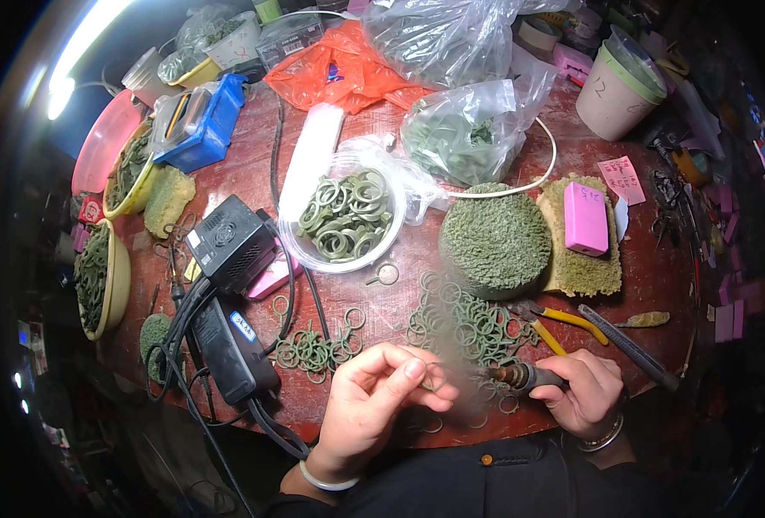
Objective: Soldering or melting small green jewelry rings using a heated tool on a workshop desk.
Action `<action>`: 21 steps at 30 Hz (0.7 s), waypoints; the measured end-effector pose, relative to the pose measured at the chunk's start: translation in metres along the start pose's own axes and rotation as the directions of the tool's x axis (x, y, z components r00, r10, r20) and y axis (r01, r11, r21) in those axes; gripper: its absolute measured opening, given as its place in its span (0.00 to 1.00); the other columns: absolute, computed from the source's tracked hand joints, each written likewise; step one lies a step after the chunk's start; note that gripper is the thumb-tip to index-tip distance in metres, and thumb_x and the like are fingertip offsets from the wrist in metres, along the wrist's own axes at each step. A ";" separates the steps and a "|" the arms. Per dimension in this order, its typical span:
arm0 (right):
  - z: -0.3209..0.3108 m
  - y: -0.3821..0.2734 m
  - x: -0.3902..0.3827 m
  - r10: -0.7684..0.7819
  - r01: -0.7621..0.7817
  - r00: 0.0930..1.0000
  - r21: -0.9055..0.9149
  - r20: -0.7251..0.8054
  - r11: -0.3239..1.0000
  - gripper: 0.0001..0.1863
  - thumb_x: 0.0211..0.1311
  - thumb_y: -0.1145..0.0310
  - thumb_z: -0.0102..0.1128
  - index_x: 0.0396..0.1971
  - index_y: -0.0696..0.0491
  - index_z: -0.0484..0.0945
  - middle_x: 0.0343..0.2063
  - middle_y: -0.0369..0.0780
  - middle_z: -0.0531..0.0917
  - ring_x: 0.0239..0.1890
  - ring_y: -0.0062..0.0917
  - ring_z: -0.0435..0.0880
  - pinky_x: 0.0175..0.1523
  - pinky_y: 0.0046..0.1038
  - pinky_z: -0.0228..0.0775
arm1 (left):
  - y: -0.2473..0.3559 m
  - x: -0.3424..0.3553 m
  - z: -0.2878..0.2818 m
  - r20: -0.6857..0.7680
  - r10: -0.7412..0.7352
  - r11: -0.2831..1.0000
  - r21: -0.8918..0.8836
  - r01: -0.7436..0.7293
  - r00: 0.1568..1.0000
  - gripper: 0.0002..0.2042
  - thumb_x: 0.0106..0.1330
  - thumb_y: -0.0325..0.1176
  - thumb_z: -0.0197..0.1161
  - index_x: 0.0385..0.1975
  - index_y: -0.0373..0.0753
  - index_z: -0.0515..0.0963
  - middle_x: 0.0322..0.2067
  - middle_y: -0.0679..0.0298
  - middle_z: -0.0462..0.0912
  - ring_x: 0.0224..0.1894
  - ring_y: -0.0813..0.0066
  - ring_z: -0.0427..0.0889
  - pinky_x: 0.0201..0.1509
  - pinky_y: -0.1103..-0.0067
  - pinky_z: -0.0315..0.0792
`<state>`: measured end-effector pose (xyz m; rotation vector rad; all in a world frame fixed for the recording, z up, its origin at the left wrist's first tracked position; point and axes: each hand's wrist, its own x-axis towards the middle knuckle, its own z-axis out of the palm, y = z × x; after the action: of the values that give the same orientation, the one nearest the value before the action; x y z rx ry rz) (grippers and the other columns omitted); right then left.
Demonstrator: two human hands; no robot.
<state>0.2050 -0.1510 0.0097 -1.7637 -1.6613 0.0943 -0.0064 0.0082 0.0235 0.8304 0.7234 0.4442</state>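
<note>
My left hand [374, 397] is closed in a pinch on a small green ring [430, 383], mostly covered by the fingers. In my right hand [585, 393] is a soldering iron [525, 377], dark at the grip and brownish towards its tip, which points left at the ring. Hazy smoke blurs the space between the hands and hides the tip. Just beyond lies a loose heap of thin green rings [477, 328]. Another pile of green rings [309, 352] sits left of it, some with short stems. A clear round tub [289, 237] holds thicker green rings.
Yellow-handled pliers [572, 318] and a dark file [628, 345] lie at the right. Behind are a round green spongy block [494, 237] and a pink block [586, 217]. Black power boxes [231, 354] with cables stand at the left. Plastic bags [460, 138] fill the back.
</note>
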 end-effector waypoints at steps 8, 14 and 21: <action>0.000 0.001 -0.001 -0.023 0.023 1.000 0.005 -0.022 1.000 0.18 0.62 0.58 0.71 0.37 0.60 0.81 0.25 0.40 0.82 0.23 0.31 0.84 0.27 0.29 0.76 | 0.000 0.000 0.000 -0.009 -0.001 1.000 -0.006 0.001 1.000 0.09 0.76 0.30 0.55 0.35 0.30 0.76 0.38 0.53 0.82 0.36 0.67 0.86 0.38 0.76 0.83; -0.001 0.000 -0.001 -0.007 0.007 1.000 0.000 -0.010 1.000 0.18 0.62 0.58 0.71 0.37 0.60 0.81 0.25 0.40 0.82 0.23 0.31 0.84 0.27 0.29 0.76 | -0.006 0.001 -0.011 0.096 0.042 0.993 -0.117 -0.030 0.995 0.09 0.76 0.27 0.56 0.43 0.26 0.77 0.41 0.52 0.83 0.42 0.63 0.87 0.46 0.73 0.85; 0.001 0.000 -0.001 -0.007 0.007 1.000 0.003 -0.020 1.000 0.18 0.62 0.58 0.71 0.37 0.59 0.81 0.24 0.40 0.82 0.22 0.31 0.84 0.26 0.29 0.75 | -0.007 0.001 -0.012 0.093 0.036 0.994 -0.109 -0.026 0.995 0.09 0.76 0.27 0.56 0.44 0.26 0.77 0.41 0.52 0.83 0.41 0.63 0.88 0.46 0.73 0.85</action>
<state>0.2048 -0.1513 0.0085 -1.7509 -1.6523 0.0749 -0.0139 0.0105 0.0124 0.7575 0.5941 0.4644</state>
